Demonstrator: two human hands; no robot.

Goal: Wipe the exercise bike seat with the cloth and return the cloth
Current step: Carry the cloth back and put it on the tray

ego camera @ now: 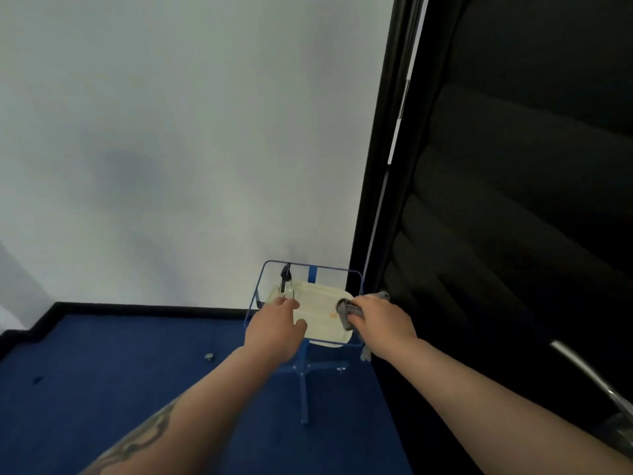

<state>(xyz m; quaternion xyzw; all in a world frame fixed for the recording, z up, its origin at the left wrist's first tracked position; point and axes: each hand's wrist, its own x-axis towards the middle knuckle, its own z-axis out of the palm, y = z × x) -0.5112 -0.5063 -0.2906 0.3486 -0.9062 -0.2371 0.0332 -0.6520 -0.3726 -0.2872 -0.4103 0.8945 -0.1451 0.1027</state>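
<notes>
My right hand [383, 320] is shut on a crumpled grey cloth [346, 311], held over the right side of a cream tray [325, 330]. The tray rests on a blue wire stand [305, 371]. My left hand [274, 332] hovers over the tray's left side, fingers loosely apart and holding nothing, close to a spray bottle with a black trigger [286, 279] at the tray's back left corner. The exercise bike seat is not in view.
A white wall [171, 149] rises behind the stand, with a black skirting along a dark blue floor [120, 371]. A tall black panel [513, 200] fills the right side. A silver metal bar [582, 371] shows at the lower right. A small object [209, 356] lies on the floor.
</notes>
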